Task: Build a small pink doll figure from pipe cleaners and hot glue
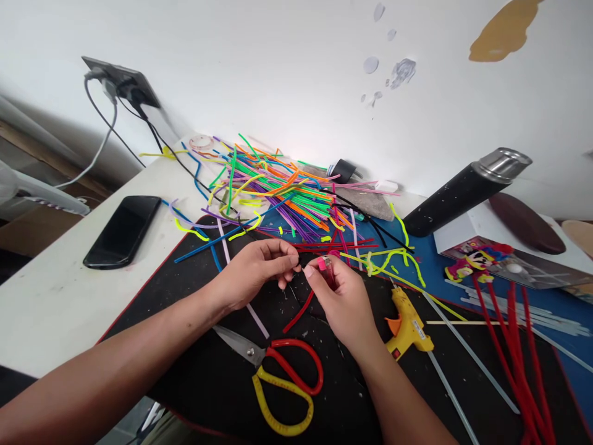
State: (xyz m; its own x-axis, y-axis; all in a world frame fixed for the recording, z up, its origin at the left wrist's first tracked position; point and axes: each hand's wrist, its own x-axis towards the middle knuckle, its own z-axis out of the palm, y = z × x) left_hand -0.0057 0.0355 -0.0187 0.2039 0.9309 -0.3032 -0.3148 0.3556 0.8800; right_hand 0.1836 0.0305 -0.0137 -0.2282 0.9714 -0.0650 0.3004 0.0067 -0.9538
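My left hand [264, 266] is closed, thumb and forefinger pinched together near the middle of the black mat. Whatever sits between those fingertips is too small to make out. Close beside it, my right hand [345, 296] is curled round a small pink and red object [324, 264] with a shiny metallic bit; its kind is unclear. The fingertips of both hands almost meet. A red pipe cleaner [299, 314] slants down to the mat from beside my right hand. Below the hands lie scissors [278, 377] with one red and one yellow handle, blades partly under my left forearm.
Behind my hands spreads a pile of coloured pipe cleaners [282, 191]. A yellow glue gun [410, 321] lies to the right, near red pipe cleaners [519, 358] and a small colourful figure [479, 262]. A black flask [458, 194] leans at the back; a phone [123, 232] rests left.
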